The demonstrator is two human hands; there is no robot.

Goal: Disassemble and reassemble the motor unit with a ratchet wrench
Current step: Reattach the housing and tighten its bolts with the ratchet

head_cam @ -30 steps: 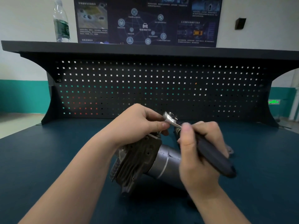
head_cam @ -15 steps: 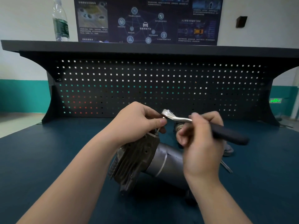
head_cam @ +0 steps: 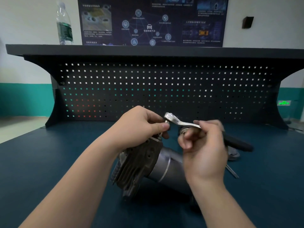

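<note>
The motor unit [head_cam: 148,163] lies tilted on the dark blue bench, its finned dark end cap toward me on the left and a grey cylinder body behind. My left hand [head_cam: 139,127] grips the top of the end cap, its thumb pressing the socket under the ratchet head. The ratchet wrench [head_cam: 182,122] has a silver head above the cap and a black handle pointing right. My right hand [head_cam: 205,148] holds the wrench where the silver shank meets the handle, fingers curled round it. The bolt under the socket is hidden.
A small metal part [head_cam: 233,154] and a thin metal rod [head_cam: 232,171] lie on the bench [head_cam: 49,162] just right of my right hand. A black pegboard back panel [head_cam: 156,89] rises behind, with a shelf holding a water bottle [head_cam: 64,23].
The wrench handle has swung from pointing down toward me to pointing right and back, with my right hand following it. My left hand stays on the end cap.
</note>
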